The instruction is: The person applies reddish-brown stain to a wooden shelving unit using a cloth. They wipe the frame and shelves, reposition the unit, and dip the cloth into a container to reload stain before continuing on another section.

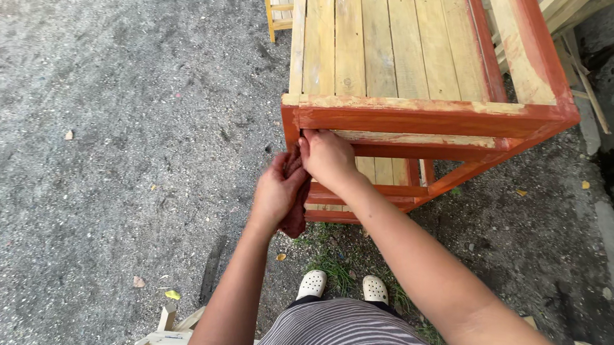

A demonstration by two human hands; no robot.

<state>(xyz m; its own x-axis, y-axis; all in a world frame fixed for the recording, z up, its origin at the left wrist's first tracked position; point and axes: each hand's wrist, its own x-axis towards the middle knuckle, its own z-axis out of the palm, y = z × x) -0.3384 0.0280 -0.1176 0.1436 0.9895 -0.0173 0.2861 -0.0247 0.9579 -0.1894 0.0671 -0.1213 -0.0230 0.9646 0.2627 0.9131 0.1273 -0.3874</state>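
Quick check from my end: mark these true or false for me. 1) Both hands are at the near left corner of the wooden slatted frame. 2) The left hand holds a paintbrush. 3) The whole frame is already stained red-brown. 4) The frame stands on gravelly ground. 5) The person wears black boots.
1) True: the left hand and right hand meet at the near left corner of the wooden slatted frame.
2) False: it grips a dark red stained rag.
3) False: only the edge rails are red-brown; the pale top slats are bare.
4) True: grey gravel ground lies under it.
5) False: they wear white perforated clogs.
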